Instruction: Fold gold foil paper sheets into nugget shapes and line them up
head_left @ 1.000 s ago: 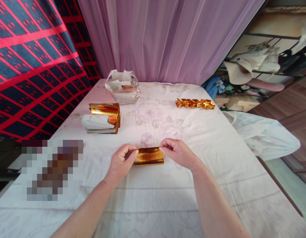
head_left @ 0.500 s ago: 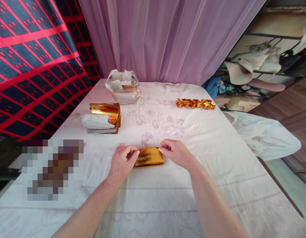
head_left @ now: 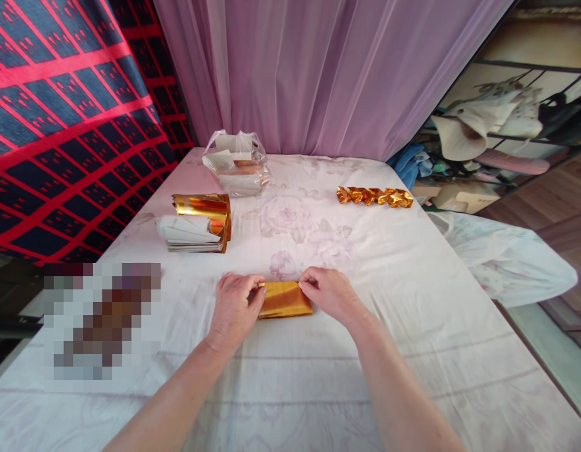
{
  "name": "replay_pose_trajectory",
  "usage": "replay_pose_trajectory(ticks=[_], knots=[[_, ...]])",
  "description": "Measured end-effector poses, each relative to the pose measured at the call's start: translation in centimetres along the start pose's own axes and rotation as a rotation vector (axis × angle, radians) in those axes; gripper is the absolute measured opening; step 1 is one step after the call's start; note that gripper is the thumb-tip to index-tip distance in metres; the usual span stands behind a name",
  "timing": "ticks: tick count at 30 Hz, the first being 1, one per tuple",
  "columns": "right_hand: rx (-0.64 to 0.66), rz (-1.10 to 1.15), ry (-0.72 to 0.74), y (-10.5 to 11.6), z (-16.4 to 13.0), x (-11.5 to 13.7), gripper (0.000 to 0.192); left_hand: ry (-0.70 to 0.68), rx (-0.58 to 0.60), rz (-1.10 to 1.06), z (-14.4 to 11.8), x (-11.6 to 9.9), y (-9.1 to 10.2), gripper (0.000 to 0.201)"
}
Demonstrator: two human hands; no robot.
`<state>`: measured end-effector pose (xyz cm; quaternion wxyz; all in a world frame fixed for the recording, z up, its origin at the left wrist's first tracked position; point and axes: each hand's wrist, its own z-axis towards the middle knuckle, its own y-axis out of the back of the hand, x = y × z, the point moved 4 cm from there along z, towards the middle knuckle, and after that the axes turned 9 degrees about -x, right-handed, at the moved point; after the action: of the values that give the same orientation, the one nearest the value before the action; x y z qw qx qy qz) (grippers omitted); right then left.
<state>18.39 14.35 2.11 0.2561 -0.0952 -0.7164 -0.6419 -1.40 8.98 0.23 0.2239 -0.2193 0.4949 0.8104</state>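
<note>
- While the gold foil sheet (head_left: pixel 285 299) lies flat on the bed cover (head_left: pixel 413 301), both hands pin its far corners, which looks like a way of keeping the folded edges lined up against the cloth
- Left hand (head_left: pixel 234 307) rests knuckles up at the sheet's left end, thumb and forefinger nipped together on the upper left corner, the other fingers curled loosely and holding nothing else
- Right hand (head_left: pixel 331 293) mirrors it at the upper right corner, fingertips pinched on the foil, palm down and wrist low over the cover
- Sheet sits between the two hands, near the front middle of the surface, its gold face up and a fold along the far edge, as far as can be told
- Stack of gold and white papers (head_left: pixel 196 223) lies well apart to the left, curled open at the top, within the left arm's reach
- Clear plastic bag (head_left: pixel 234 164) with more papers stands beyond it near the curtain
- Row of folded gold pieces (head_left: pixel 375 196) is lined up at the far right, apart from the loose sheets, so finished work seems kept to that side
- Surface is a pale cover printed with faint flowers, wrinkled in places
- Lilac curtain (head_left: pixel 319 69) hangs behind; red and navy patterned cloth (head_left: pixel 59 113) hangs at the left; a cluttered rack with hats (head_left: pixel 488 125) and a wooden floor show at the right
</note>
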Motion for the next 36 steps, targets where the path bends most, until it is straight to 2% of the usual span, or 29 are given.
replay_pose_trajectory(ticks=[12,24,28,36], knots=[[-0.050,-0.140,0.012,-0.3,-0.2,0.5,0.014,-0.048,0.050,0.101,0.1,-0.3,-0.1,0.016],[-0.077,-0.098,-0.001,-0.7,-0.1,0.1,0.010,-0.046,0.042,0.134,-0.1,-0.1,-0.2,0.013],[-0.087,-0.131,0.062,-0.8,-0.1,0.5,0.015,-0.054,0.047,0.135,0.0,0.0,-0.2,0.016],[0.033,-0.162,0.245,-1.1,-0.5,2.5,0.032,-0.032,0.101,0.148,0.2,0.0,-0.1,0.013]])
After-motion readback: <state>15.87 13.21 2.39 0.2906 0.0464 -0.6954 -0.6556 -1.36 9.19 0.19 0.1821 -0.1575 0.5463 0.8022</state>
